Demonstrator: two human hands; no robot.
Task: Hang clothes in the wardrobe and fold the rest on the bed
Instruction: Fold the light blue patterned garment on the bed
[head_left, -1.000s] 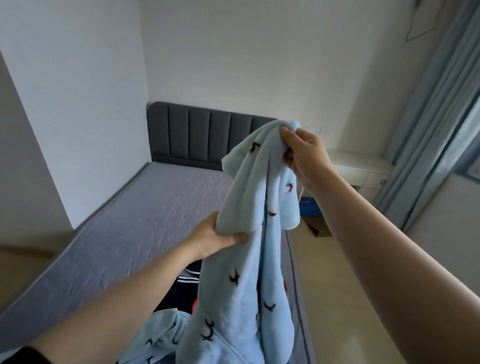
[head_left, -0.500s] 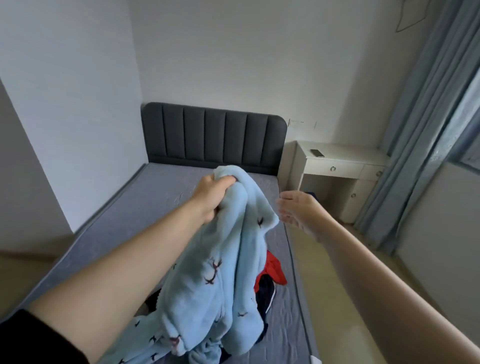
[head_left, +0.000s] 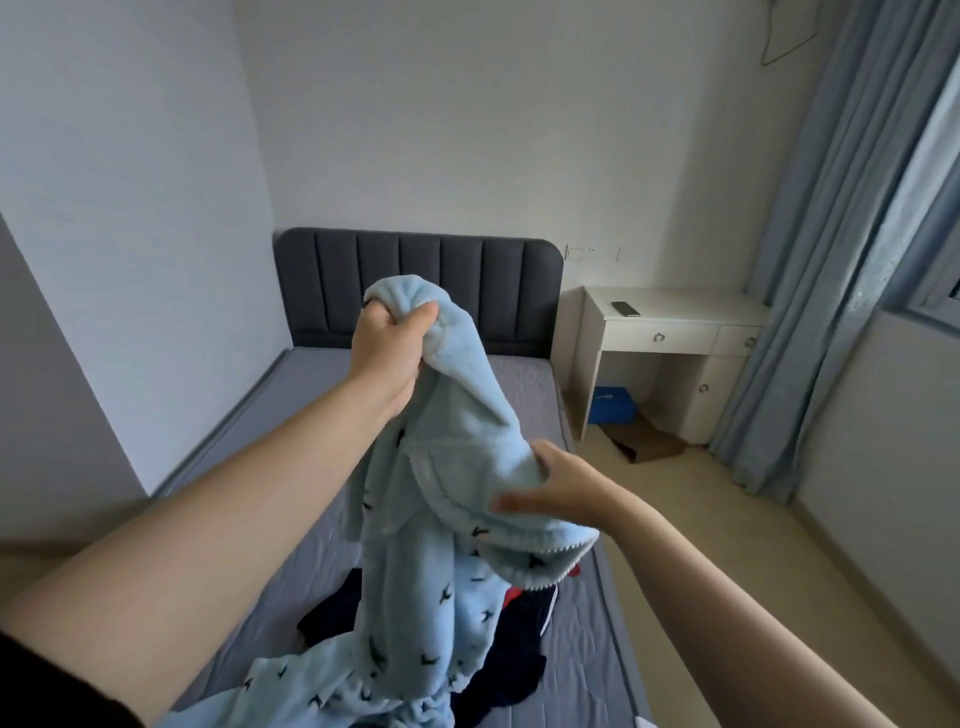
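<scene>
Gripping the bunched top of the pale blue fleece garment with dark bird print, the left hand holds it high, fingers clenched on cloth, probably so it hangs straight. Below-right of them, the right hand pinches a hemmed fold, likely seeking an edge. Its tail lies beneath on the grey bed, over dark clothes.

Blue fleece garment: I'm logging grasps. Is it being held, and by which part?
Yes. The left hand grips the blue fleece garment by its bunched top end; the right hand pinches a fold lower down.
</scene>
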